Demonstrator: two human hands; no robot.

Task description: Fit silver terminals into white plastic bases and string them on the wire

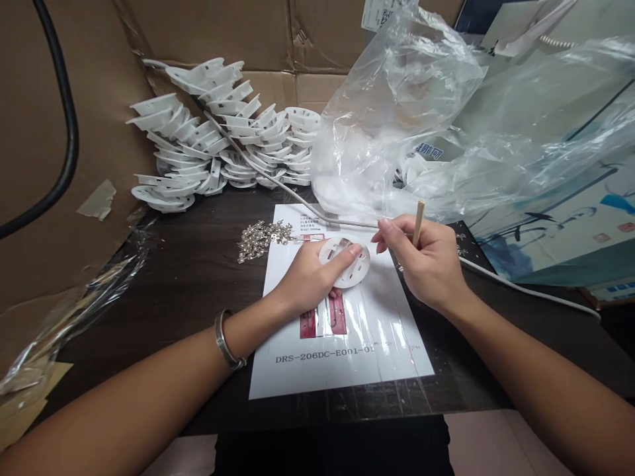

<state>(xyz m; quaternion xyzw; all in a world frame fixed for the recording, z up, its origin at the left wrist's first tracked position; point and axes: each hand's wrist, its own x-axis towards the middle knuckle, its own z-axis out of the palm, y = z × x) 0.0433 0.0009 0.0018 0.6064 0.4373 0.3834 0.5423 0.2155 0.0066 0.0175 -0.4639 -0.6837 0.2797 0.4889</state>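
Note:
My left hand (308, 276) is closed around a white round plastic disc (359, 274) with slots in it, the thumb lying across its face. Just to the right, my right hand (432, 268) grips a thin wooden stick (419, 221) that sticks up between thumb and fingers. Its thumb and forefinger are close together near the disc's right edge; whether a small piece is between them, I cannot tell. Beneath both hands lies a printed sheet (342, 378) under clear film. A pile of small shiny metal parts (260, 239) is left of the disc.
Stacks of similar white discs (193, 149) stand at the back left. A large clear plastic bag (367, 132) bulges at the back right. A grey cable (278, 180) crosses the dark table (198, 284) behind my hands. Cardboard (223, 26) walls the back, and a black cable (69, 119) hangs at left.

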